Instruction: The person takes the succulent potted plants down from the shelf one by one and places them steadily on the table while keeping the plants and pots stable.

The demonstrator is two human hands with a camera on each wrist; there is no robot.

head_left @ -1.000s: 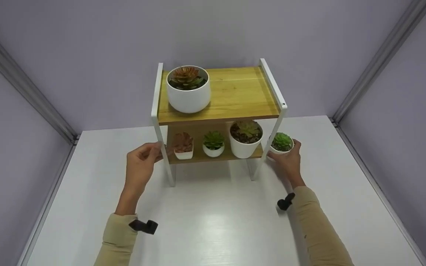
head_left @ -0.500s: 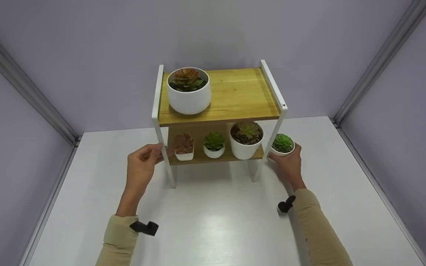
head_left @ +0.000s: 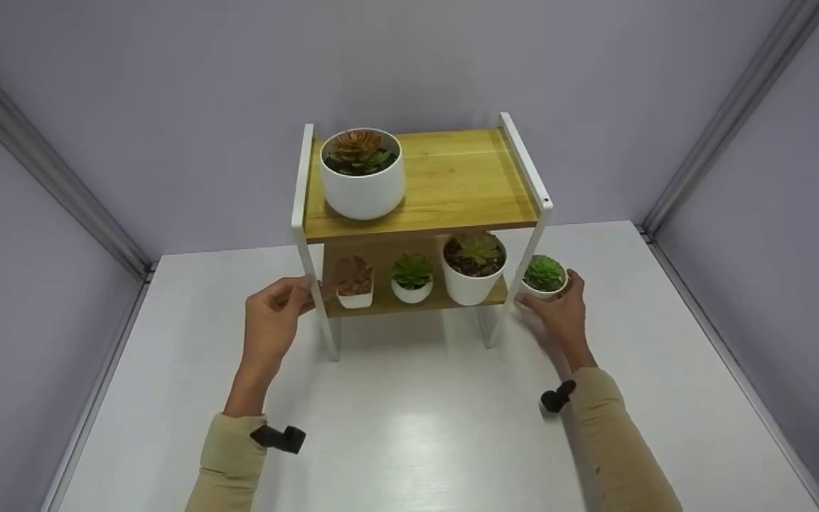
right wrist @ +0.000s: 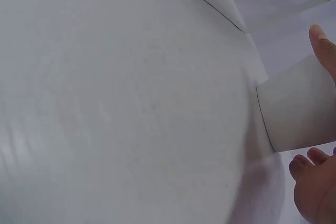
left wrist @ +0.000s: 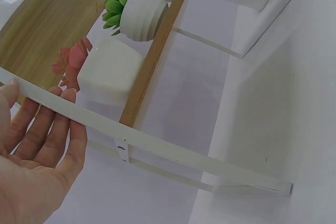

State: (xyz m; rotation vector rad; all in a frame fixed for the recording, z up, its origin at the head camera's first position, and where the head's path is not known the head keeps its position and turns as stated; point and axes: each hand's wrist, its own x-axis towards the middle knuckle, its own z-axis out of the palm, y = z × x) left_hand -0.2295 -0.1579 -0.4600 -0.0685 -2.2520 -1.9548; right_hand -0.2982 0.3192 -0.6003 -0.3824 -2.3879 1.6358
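A two-tier plant stand with wooden shelves and a white metal frame stands on the white table. My left hand pinches its front left post, thumb on one side and fingers on the other. Beside the stand's right side, a small white pot with a green succulent rests upright on the table. Around this pot is my right hand, its thumb and fingers spread; in the right wrist view gaps show between the fingertips and the pot wall.
A large white pot with a reddish succulent sits at the top shelf's left. The lower shelf bears a red succulent, a small green one and a bigger potted one. Grey walls enclose the table.
My right hand has shifted slightly right, and its fingers have spread away from the small pot. The left hand stays on the post.
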